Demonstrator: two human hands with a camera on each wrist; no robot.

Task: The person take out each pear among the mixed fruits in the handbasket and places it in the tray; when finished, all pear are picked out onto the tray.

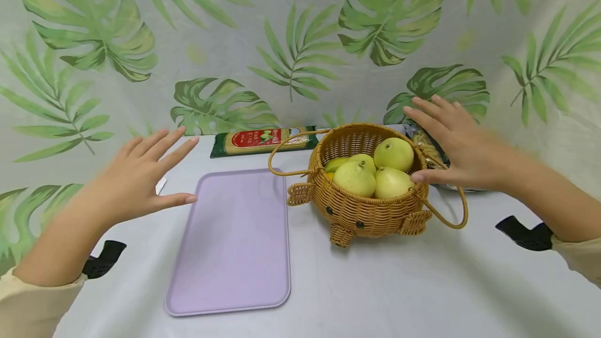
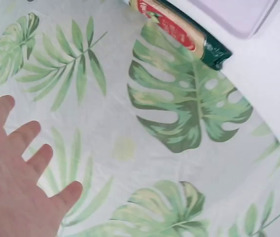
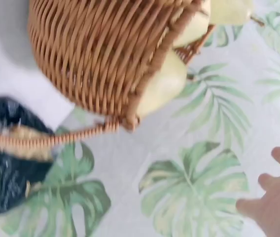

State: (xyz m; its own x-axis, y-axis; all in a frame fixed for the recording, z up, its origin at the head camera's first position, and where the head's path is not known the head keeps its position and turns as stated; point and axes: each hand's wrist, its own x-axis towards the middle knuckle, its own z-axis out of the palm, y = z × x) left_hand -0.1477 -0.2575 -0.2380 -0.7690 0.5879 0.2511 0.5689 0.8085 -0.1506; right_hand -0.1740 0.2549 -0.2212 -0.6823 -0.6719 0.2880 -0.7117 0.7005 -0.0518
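My left hand (image 1: pixel 138 179) is raised beside the upper left of a lilac tray (image 1: pixel 235 244), its fingers spread and holding nothing. On the right, my right hand (image 1: pixel 462 145) is lifted with spread fingers, its thumb overlapping the rim of a wicker basket (image 1: pixel 371 218) in the head view. The basket has an animal face, two looped handles and several yellow-green pears (image 1: pixel 394 154) inside. A bit of something yellow shows under the fruit. In the right wrist view the pears (image 3: pixel 164 86) poke above the basket's rim (image 3: pixel 145 79), apart from the fingers of my hand (image 3: pixel 273 197).
A green and red packet (image 1: pixel 265 141) lies along the table's back edge, behind the tray. Behind the basket, partly hidden by my right hand, is a dark packet with pale contents (image 1: pixel 424 145). A leaf-patterned cloth (image 1: pixel 300 56) hangs at the back of the white table (image 1: pixel 338 291).
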